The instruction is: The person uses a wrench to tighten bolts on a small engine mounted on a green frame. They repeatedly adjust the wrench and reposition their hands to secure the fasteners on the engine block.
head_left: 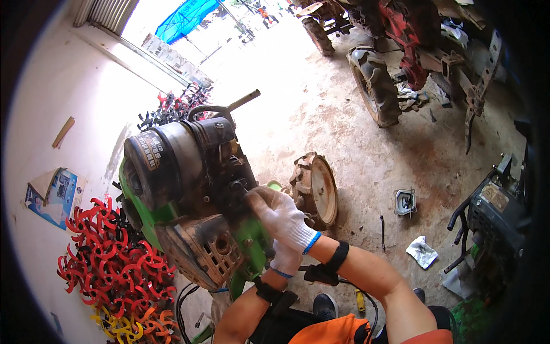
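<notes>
A small walk-behind tiller with a dark, dusty engine (183, 160) and green frame (150, 226) stands in front of me. My right hand (281, 215), in a white knitted glove with a blue cuff, is against the engine's near right side. Its fingers are curled closed, and whatever they grip is hidden. Just below and behind it is my left hand (286, 259), also gloved; its fingers are out of sight behind the right hand and the machine. A dirty slotted muffler guard (213, 247) lies left of both hands. A lugged wheel (316, 189) stands just beyond them.
Red curved tiller blades (117, 258) are heaped by the left wall, with yellow ones (117, 325) nearer. A larger machine's tyre (375, 86) stands far right, another engine (498, 212) at right. A metal tray (405, 202), rod (382, 232) and white rag (422, 252) lie on the concrete.
</notes>
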Tool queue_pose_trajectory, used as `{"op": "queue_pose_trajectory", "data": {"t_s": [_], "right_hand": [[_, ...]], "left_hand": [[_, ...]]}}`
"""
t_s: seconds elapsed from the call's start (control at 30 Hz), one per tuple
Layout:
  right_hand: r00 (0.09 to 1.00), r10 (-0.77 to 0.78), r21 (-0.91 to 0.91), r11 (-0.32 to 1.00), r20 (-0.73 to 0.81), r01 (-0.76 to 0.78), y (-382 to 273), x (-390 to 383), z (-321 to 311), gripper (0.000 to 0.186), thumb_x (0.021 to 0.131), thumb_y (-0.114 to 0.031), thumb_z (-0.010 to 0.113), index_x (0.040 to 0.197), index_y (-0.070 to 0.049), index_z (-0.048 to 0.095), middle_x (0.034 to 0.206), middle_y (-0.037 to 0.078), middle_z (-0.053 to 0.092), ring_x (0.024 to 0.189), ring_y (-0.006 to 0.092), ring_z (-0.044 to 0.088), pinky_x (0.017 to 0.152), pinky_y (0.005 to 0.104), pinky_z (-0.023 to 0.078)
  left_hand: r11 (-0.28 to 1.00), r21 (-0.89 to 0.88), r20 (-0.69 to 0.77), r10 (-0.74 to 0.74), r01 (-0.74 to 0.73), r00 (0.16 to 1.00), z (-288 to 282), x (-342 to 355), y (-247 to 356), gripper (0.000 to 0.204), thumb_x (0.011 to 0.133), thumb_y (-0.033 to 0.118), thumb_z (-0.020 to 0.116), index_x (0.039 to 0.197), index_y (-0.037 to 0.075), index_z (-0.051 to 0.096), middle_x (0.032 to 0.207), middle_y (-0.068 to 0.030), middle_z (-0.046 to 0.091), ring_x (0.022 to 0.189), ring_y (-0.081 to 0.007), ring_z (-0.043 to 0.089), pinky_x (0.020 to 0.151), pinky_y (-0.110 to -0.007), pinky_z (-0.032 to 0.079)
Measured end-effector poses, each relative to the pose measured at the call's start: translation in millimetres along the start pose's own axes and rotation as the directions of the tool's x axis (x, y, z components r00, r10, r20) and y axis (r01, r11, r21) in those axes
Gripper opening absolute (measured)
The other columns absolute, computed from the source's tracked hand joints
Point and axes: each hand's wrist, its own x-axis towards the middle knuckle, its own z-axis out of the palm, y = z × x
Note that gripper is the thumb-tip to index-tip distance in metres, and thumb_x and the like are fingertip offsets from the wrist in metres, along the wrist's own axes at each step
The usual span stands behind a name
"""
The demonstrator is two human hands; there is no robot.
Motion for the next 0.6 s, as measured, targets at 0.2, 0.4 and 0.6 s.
{"op": "queue_pose_trajectory", "data": {"t_s": [0.2, 0.4, 0.6], "right_hand": [[0.999, 0.001, 0.033, 0.999, 0.050, -0.003, 0, -19, 3, 0.029, 0.111, -0.023, 0.066, 0.120, 0.003, 0.074, 0.097, 0.006, 0.076, 0.090, 0.0092, 0.061, 0.082, 0.0271, 0.053], [0.920, -0.198, -0.404, 0.853, 0.338, 0.331, -55, 7, -44, 0.027, 0.107, -0.026, 0.071, 0.108, 0.000, 0.076, 0.084, 0.018, 0.076, 0.072, 0.0247, 0.073, 0.068, 0.0386, 0.060], [0.804, -0.031, -0.674, 0.526, 0.594, 0.518, -103, 62, -65, 0.025, 0.106, -0.026, 0.072, 0.118, -0.005, 0.078, 0.093, 0.019, 0.076, 0.079, 0.0267, 0.075, 0.077, 0.0386, 0.060]], "left_hand": [[0.968, 0.221, 0.377, 0.024, -0.116, 0.926, 7, 10, 10, 0.050, 0.120, 0.034, 0.040, 0.161, 0.005, 0.042, 0.158, -0.0146, 0.053, 0.146, -0.0299, 0.052, 0.126, -0.048, 0.041], [0.973, 0.154, 0.088, 0.160, -0.172, 0.983, 72, -12, 23, 0.047, 0.118, 0.036, 0.046, 0.144, -0.002, 0.057, 0.138, -0.0120, 0.066, 0.126, -0.0251, 0.065, 0.112, -0.040, 0.053], [0.907, 0.409, 0.030, 0.094, -0.098, 0.995, 99, -12, 38, 0.050, 0.120, 0.041, 0.041, 0.121, -0.001, 0.067, 0.106, -0.0152, 0.076, 0.099, -0.0243, 0.072, 0.099, -0.039, 0.056]]}}
